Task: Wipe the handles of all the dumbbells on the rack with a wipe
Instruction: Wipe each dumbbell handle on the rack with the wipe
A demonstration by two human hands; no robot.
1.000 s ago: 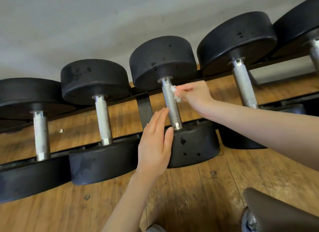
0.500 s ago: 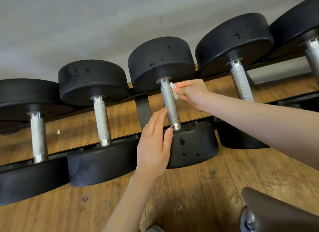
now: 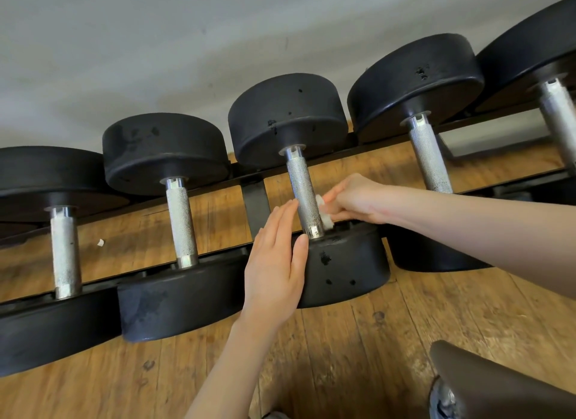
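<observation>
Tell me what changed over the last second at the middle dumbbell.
The right hand, pinching the wipe, slid down the middle dumbbell's handle from its top end to near the bottom end. The left hand stayed flat against the lower weight, and the dumbbells kept their places on the rack.

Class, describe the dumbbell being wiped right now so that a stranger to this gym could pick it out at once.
Start at the black rack by the grey wall, where five dumbbells show in a row. Take the middle dumbbell. Only this one has hands on it: the left hand rests flat against its near weight, and the right hand holds a white wipe to its handle.
</observation>
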